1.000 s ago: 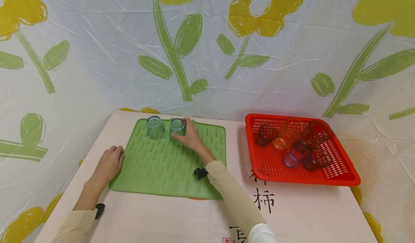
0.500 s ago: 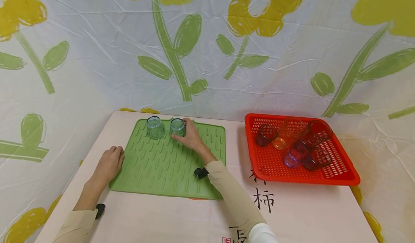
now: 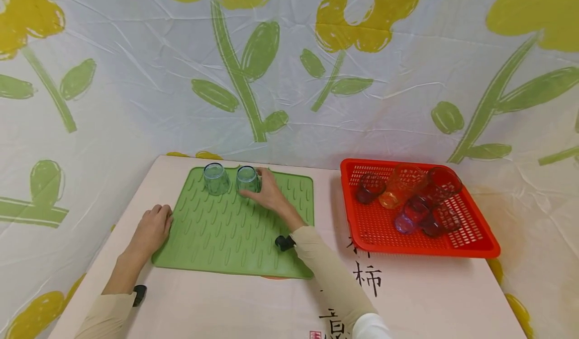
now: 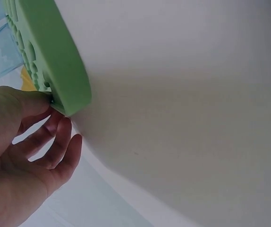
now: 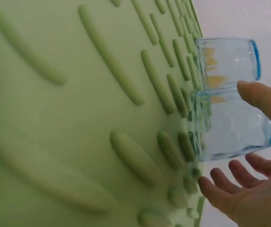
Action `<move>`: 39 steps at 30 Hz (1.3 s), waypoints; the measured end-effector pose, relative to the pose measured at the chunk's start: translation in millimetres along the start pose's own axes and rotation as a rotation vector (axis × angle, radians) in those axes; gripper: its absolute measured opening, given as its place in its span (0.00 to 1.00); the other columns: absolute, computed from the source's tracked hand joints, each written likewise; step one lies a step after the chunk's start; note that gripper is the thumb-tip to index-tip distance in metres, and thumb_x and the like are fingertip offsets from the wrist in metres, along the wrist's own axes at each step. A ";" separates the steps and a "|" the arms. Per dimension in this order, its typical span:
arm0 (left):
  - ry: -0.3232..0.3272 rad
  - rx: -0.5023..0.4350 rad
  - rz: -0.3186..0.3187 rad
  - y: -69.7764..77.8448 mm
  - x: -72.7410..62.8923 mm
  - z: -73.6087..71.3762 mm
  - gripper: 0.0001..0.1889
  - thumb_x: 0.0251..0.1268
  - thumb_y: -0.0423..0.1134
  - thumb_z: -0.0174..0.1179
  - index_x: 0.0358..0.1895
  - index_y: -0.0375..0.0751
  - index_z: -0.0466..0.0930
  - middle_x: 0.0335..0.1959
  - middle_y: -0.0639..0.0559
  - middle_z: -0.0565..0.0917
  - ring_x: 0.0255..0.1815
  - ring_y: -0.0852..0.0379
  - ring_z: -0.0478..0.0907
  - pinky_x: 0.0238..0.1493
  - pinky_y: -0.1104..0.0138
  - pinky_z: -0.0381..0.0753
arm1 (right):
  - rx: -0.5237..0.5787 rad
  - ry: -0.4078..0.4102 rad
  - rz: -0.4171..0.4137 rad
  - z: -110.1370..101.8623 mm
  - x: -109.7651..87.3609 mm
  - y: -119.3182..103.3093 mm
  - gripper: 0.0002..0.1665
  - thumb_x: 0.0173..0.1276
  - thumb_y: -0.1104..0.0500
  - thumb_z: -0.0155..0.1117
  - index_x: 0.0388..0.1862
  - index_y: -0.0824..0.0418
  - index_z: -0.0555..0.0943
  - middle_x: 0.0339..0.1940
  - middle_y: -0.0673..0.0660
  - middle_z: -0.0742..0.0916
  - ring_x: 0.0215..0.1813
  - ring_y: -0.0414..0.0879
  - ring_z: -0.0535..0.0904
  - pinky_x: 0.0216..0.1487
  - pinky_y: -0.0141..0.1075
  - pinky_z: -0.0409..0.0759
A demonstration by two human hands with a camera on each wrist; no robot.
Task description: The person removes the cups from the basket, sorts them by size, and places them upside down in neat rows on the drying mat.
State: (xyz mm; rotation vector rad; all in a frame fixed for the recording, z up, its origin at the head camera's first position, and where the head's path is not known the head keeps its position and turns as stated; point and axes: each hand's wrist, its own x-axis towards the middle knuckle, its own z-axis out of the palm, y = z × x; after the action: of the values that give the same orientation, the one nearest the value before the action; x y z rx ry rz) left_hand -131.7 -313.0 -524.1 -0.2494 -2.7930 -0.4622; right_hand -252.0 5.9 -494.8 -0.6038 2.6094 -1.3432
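On the green drying mat [image 3: 226, 243], two clear bluish glasses stand side by side near the back edge. The left glass [image 3: 217, 179] is untouched. Around the right glass [image 3: 247, 179] my right hand [image 3: 270, 194] has its thumb in front and its fingers behind. In the right wrist view, the fingers [image 5: 241, 179] are spread loosely, with a gap to the glass's side, and the thumb overlaps the glass. My left hand [image 3: 153, 228] is at the mat's left edge; the left wrist view shows its thumb and index finger pinching the mat's rim [image 4: 74, 85].
A red plastic basket [image 3: 425, 252] stands to the right of the mat, holding several tinted glasses [image 3: 407, 198] lying tilted together. The pale table [image 3: 217, 304] carries black writing [image 3: 368, 278]. Behind rises a flower-print cloth [image 3: 289, 93].
My right hand has loosened around the right glass and shifted slightly right, while the glass stays in place. My left hand has stayed at the mat's edge.
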 end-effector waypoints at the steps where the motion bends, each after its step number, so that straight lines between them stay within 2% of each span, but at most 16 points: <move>1: 0.004 0.001 0.004 0.1 0.1 0.1 0.05 0.66 0.22 0.62 0.39 0.25 0.74 0.32 0.34 0.76 0.33 0.36 0.74 0.38 0.44 0.74 | -0.007 -0.005 -0.001 -2.2 -2.0 -0.3 0.50 0.71 0.49 0.72 0.81 0.64 0.57 0.76 0.65 0.67 0.76 0.57 0.65 0.72 0.52 0.70; 13: -0.031 -0.015 -0.015 1.9 -0.4 -4.1 0.05 0.68 0.22 0.60 0.39 0.24 0.73 0.33 0.33 0.76 0.35 0.35 0.75 0.41 0.43 0.73 | -0.019 -0.053 -0.036 -32.2 -31.1 -11.8 0.46 0.73 0.49 0.69 0.81 0.62 0.59 0.76 0.62 0.67 0.73 0.62 0.68 0.67 0.56 0.74; 20: -0.039 -0.016 -0.013 2.3 -0.7 -4.2 0.06 0.68 0.22 0.60 0.40 0.23 0.73 0.34 0.32 0.76 0.35 0.34 0.75 0.41 0.42 0.74 | -0.110 -0.063 -0.079 -57.1 -44.5 -21.6 0.40 0.74 0.50 0.69 0.77 0.61 0.65 0.73 0.63 0.69 0.72 0.58 0.70 0.69 0.52 0.73; 27: -0.018 -0.022 0.001 1.0 -0.6 -3.4 0.05 0.67 0.22 0.60 0.39 0.23 0.73 0.33 0.31 0.76 0.34 0.33 0.75 0.40 0.42 0.73 | -0.163 -0.031 -0.139 -80.7 -52.6 -29.5 0.33 0.73 0.53 0.70 0.70 0.65 0.72 0.69 0.64 0.74 0.70 0.59 0.71 0.69 0.52 0.71; 39: -0.008 -0.034 0.003 -0.9 1.2 -1.1 0.05 0.66 0.21 0.61 0.39 0.23 0.73 0.33 0.30 0.76 0.33 0.32 0.75 0.39 0.42 0.73 | -0.242 0.049 -0.180 -124.6 -63.5 -29.6 0.24 0.71 0.56 0.72 0.60 0.66 0.80 0.60 0.63 0.81 0.61 0.57 0.77 0.65 0.50 0.76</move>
State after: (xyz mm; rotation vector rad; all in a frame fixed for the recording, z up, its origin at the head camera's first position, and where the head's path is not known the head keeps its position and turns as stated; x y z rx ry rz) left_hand -132.7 -314.1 -523.1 -0.2635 -2.7940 -0.5096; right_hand -224.0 110.0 -400.8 -0.8687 2.8399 -1.1053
